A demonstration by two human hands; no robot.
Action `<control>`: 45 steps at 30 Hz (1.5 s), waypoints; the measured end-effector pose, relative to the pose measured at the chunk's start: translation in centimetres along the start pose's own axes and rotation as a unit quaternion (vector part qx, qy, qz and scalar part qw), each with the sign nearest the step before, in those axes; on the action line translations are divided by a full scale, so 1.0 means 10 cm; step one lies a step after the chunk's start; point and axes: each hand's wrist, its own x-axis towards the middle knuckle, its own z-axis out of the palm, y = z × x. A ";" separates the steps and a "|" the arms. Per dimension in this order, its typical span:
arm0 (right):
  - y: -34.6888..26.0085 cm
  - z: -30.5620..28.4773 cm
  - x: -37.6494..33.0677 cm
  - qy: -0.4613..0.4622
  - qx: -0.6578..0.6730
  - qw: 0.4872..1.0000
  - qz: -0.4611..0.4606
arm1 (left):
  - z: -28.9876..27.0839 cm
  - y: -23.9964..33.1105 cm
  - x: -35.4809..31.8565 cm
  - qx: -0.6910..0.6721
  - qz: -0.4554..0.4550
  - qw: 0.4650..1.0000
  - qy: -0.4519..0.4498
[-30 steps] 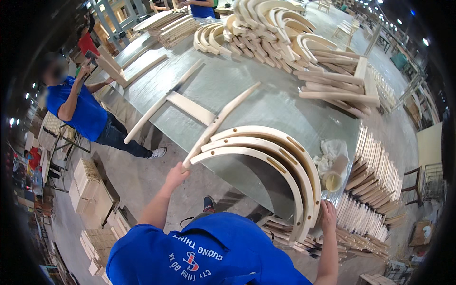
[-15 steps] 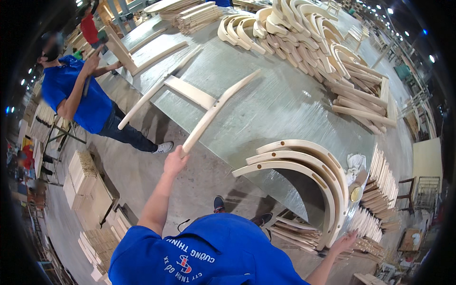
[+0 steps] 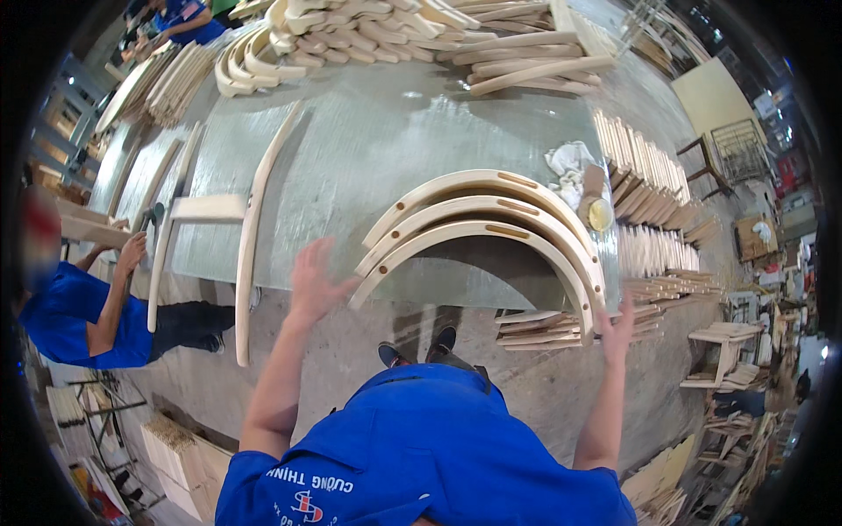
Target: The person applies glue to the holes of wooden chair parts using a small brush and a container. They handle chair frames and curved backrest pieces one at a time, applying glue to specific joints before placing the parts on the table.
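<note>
Three curved wooden arches (image 3: 456, 208), light in colour with drilled holes and slots, lie nested together at the table's near edge. By their left ends my left hand (image 3: 316, 282) is held with fingers spread, holding nothing; whether a fingertip touches the wood I cannot tell. My right hand (image 3: 617, 328) is beside their right ends, fingers apart, at or just off the nearest arch. To the left an H-shaped wooden frame (image 3: 247, 254), two long legs joined by a flat crosspiece, rests partly over the table's edge.
Curved parts (image 3: 351, 31) and straight sticks (image 3: 535, 66) are piled on the far side of the table (image 3: 351, 140). A white cloth (image 3: 570, 168) and a round yellowish container (image 3: 601, 215) sit at its right. A co-worker in blue (image 3: 96, 311) stands at the left, holding a tool near wood.
My left hand has let go of the H-shaped frame, which now rests on the table, and moved right to the arches. The view has turned right; my right hand is near the arches' other ends.
</note>
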 end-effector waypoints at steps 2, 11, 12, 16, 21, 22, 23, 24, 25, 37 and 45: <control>-0.04 0.11 0.05 -0.081 -0.058 0.994 -0.045 | 0.15 0.49 0.38 0.038 0.067 0.996 -0.053; -0.36 0.31 0.38 -0.097 -0.192 0.975 -0.051 | 0.48 1.36 1.42 0.113 0.091 0.967 -0.208; -0.38 0.32 0.39 -0.095 -0.192 0.976 -0.046 | 0.45 1.28 1.41 0.095 0.089 0.970 -0.206; -0.70 0.66 0.47 -0.184 -0.225 0.951 -0.103 | 0.23 0.79 1.01 0.103 0.004 0.982 -0.159; -1.36 1.58 0.89 -0.233 -0.220 0.914 -0.250 | -0.13 0.19 0.44 0.142 -0.155 0.973 -0.099; -1.53 1.78 1.05 -0.234 -0.237 0.908 -0.256 | -0.13 0.16 0.42 0.141 -0.195 0.966 -0.092; -1.72 1.96 1.18 -0.232 -0.251 0.901 -0.267 | -0.13 0.15 0.41 0.142 -0.235 0.958 -0.079; -1.93 2.13 1.21 -0.173 -0.211 0.907 -0.320 | -0.15 0.08 0.35 0.144 -0.285 0.946 -0.060; -2.13 2.26 1.20 -0.112 -0.167 0.908 -0.367 | -0.10 0.07 0.35 0.157 -0.311 0.936 -0.047; -2.21 2.77 -0.64 -0.588 0.087 0.773 -0.221 | 0.09 0.00 0.70 -0.036 -0.358 0.932 -0.044; -1.81 2.63 -0.59 -0.663 0.196 0.716 -0.095 | 0.10 0.28 0.84 0.081 -0.405 0.907 -0.077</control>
